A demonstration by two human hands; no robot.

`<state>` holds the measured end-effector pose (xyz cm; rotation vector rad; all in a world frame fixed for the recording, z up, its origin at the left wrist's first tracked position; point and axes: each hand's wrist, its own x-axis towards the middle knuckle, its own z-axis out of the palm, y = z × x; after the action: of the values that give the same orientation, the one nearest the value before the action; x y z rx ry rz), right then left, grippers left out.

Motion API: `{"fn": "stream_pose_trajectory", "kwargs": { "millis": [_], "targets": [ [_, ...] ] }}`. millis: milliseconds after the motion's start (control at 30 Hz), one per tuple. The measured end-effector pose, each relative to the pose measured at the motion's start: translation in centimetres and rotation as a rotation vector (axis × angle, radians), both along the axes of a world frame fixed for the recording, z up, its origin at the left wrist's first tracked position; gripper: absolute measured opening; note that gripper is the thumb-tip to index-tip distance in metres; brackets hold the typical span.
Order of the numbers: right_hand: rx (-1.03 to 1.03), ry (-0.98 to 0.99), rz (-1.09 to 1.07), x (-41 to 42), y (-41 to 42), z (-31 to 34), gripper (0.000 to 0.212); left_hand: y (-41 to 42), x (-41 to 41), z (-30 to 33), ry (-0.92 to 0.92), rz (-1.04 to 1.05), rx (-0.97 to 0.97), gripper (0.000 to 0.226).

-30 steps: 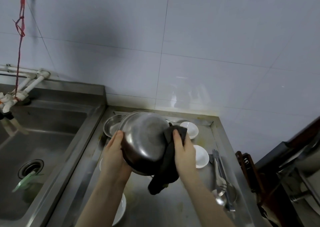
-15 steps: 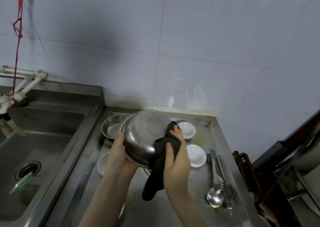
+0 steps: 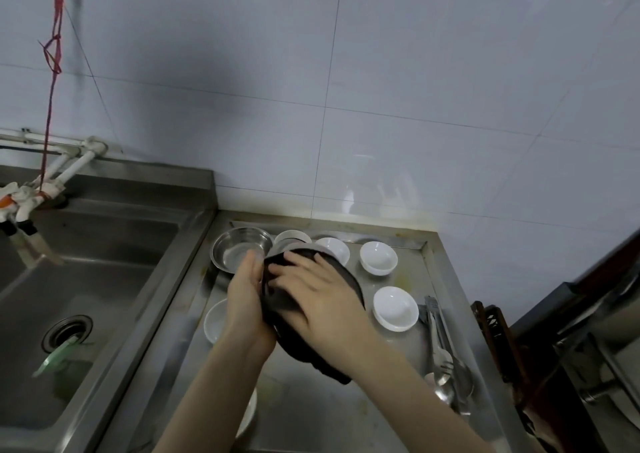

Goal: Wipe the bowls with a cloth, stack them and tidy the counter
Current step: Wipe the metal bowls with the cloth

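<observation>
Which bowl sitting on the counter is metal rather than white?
The steel bowl at the counter's back-left corner, next to the sink. It is shiny, grey and wider; the small bowls around it are plain white.

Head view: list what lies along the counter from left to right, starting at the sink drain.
Sink drain → steel bowl → left hand → dark cloth under the right hand → white bowl → tongs and spoons → wooden rack.
</observation>
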<state>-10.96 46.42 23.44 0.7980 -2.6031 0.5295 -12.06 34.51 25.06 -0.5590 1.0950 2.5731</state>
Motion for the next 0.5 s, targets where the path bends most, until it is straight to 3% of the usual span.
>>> {"fn": "stream_pose_trajectory", "kwargs": {
  "millis": [133, 267, 400, 500],
  "targets": [
    [-0.064, 0.258, 0.102, 2.2, 0.7, -4.0, 0.031, -1.9, -0.8, -0.5, -0.084, 0.017, 0.018, 0.051],
    [-0.185, 0.313, 0.059, 2.1, 0.9, -4.7, 0.033, -2.3, -0.8, -1.0, -0.092, 0.078, 0.057, 0.047],
    [-0.145, 0.217, 0.063, 0.6, -0.7, -3.0, 0.033, -1.5, 0.0, -1.8, 0.078, 0.026, -0.073, 0.025],
    [-0.241, 0.015, -0.009, -0.3, -1.5, -1.2, 0.034, -1.5, 0.1, -2.1, 0.141, 0.001, -0.113, 0.025]
  ]
}}
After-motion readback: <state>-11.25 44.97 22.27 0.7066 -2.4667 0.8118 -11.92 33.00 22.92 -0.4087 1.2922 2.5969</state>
